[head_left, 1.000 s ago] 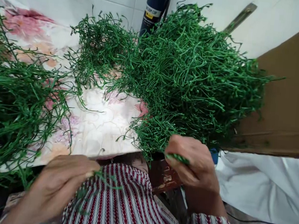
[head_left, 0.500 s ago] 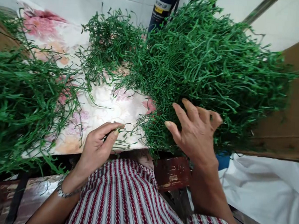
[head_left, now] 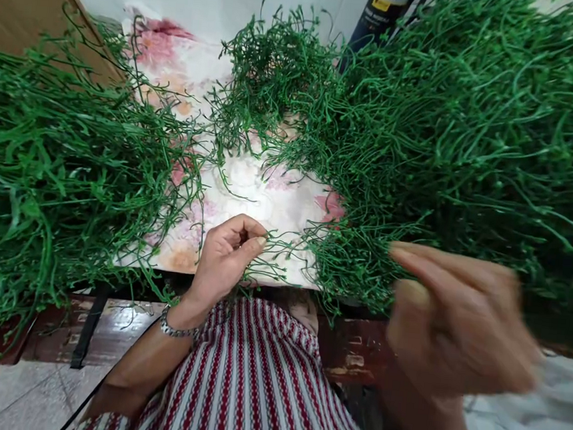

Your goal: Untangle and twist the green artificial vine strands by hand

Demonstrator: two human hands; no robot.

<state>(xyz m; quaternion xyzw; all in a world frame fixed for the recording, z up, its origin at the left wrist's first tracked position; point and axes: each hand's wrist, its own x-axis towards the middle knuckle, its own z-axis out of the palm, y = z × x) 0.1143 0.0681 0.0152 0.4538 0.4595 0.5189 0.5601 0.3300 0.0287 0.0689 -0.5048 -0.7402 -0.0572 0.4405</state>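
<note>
Over the front of the flowered cloth, my left hand [head_left: 227,255] is closed, thumb and forefinger pinched at a thin green stem [head_left: 285,233]. Several more loose stems lie just past these fingertips. My right hand [head_left: 463,317] is raised in front of a large heap of green stems [head_left: 463,143], blurred by motion. Its thumb and fingers are drawn together in a pinch; whatever they hold is too smeared to make out. A second heap of longer green stems [head_left: 64,175] spreads on the left.
A flowered cloth [head_left: 240,171] covers the tabletop. At the back stand a dark vacuum cup [head_left: 378,19] and a smaller clump of stems [head_left: 279,67] by the tiled wall. A cardboard panel [head_left: 78,16] rises at far left. White fabric [head_left: 514,422] lies low on the right.
My right hand has come away from the big heap, toward me and to the right, its spread fingers now pinched. My left hand keeps its pinch. The view has swung left.
</note>
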